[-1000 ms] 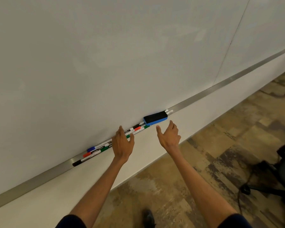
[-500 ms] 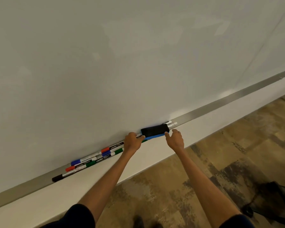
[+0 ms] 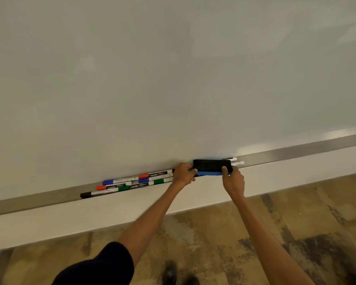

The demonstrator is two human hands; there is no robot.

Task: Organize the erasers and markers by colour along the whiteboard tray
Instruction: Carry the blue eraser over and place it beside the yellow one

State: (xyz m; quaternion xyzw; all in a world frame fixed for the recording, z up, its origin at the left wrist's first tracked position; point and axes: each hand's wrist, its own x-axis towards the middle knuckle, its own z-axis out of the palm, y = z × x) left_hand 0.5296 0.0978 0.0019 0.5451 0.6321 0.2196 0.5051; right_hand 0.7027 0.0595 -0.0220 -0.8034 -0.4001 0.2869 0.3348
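**Black felt, blue back: eraser gripped at both ends**

Black felt faces up on the eraser (image 3: 212, 166), which sits in the tray (image 3: 296, 150) over some white markers (image 3: 237, 163). The left hand (image 3: 183, 174) has fingers curled onto its 9 o'clock end; the right hand (image 3: 233, 181) pinches its 3 o'clock end, thumb on the felt. It looks light, with a soft pad on a stiff back, best held by the ends. At 9 o'clock from it the tray holds mixed markers (image 3: 132, 184): blue, red, green, black caps, unsorted.

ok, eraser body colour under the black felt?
Blue, on the eraser; head view.
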